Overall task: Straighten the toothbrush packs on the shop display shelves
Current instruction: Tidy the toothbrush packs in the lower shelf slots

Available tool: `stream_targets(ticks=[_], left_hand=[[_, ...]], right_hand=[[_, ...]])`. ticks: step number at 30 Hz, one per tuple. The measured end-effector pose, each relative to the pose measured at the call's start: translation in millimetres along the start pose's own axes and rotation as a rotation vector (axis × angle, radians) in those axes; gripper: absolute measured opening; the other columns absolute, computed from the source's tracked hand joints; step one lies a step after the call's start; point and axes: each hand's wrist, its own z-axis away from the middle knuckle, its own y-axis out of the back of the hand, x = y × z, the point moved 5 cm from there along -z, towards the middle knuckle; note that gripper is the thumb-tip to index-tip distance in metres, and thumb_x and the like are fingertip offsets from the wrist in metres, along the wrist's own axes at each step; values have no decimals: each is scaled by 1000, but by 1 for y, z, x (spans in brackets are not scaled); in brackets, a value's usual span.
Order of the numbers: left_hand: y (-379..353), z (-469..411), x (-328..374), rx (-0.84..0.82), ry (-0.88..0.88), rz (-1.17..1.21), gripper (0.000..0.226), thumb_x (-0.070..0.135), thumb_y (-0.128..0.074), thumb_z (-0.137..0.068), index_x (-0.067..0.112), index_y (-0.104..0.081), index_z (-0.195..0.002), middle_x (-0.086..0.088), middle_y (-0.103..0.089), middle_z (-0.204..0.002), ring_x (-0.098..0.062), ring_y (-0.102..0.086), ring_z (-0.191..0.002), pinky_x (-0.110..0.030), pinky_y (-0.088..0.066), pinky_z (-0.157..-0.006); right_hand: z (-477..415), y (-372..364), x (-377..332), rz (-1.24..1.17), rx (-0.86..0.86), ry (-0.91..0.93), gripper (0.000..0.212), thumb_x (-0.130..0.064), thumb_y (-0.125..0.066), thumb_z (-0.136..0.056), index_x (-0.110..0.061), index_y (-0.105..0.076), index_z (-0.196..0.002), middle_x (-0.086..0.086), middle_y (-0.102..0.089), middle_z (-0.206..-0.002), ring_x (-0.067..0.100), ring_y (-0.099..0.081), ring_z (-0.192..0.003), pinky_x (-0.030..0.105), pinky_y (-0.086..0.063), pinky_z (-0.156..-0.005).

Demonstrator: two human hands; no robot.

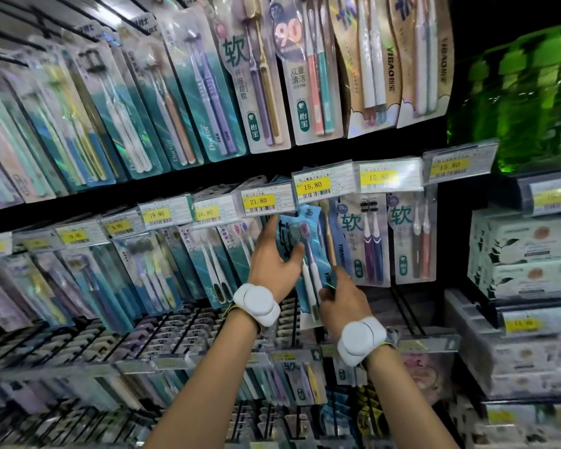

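A blue toothbrush pack (308,254) with two white-handled brushes hangs in the middle row, under the yellow 15.80 price tag (313,186). My left hand (274,254) grips its upper left edge, thumb across the front. My right hand (340,298) pinches its lower right edge. Both wrists wear white round bands. More toothbrush packs (188,92) hang in a tilted upper row, and others (149,270) fill the middle row to the left. Two packs (370,241) hang just right of the held one.
Price-tag strips (259,202) run along the hook ends. Bare metal hooks (182,332) jut out below the middle row. White boxed goods (525,254) are stacked on shelves at the right, with green bottles (525,92) above them.
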Motion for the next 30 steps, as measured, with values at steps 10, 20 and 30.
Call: stream_targets(ticks=[10,20,30], left_hand=[[2,-8,5,14,-44,12,57,35,-65,-92,19,-40,-142,-6,-54,-138,-26,-53,-128,-38,-47,-103],[6,-8,-6,74,22,-29,73,28,-62,-97,22,-20,-157,-7,-56,-143,-26,-65,-115,-35,-54,-92],[13,3,-14,91,137,-93,55,18,-56,-98,11,-41,-150,-10,-75,-90,-27,-70,-74,-44,-60,-66]], right_hand=[[-5,4,-14,-30,44,66,46,-17,-49,-98,-12,-37,-142,24,-63,-120,42,-62,-103,43,-54,-81],[-30,6,-23,66,-38,85,56,-12,-50,-97,-13,-32,-151,26,-63,-125,44,-62,-110,46,-54,-88],[-51,-7,-27,95,-32,105,50,-15,-49,-97,-13,-36,-146,26,-64,-117,42,-63,-98,39,-51,-73]])
